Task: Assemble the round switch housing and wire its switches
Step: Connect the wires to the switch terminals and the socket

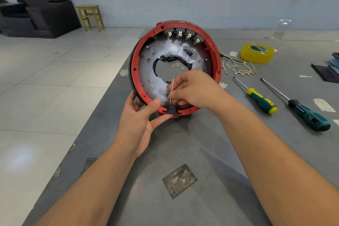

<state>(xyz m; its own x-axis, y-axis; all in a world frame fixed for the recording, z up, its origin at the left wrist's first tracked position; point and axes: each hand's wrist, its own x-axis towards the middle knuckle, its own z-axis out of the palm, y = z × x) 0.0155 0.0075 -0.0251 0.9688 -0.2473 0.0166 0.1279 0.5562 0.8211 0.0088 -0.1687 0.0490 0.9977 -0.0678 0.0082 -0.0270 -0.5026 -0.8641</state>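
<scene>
Both hands are working at the grey desk's left edge: left hand [141, 121] is propping up the round red plastic housing [175, 68], pinching its black switch [172, 109]; right hand [192, 91] is pinching a thin white wire [172, 86], aligning its connector with the terminals.

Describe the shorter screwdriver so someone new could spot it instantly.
Start at the round red housing standing on edge on the grey table, then look to its right, below the yellow tape roll. Two screwdrivers lie there side by side; the shorter screwdriver is the one nearer the housing. Its handle is green with yellow ends, while the longer screwdriver has a dark teal and black handle.
</scene>
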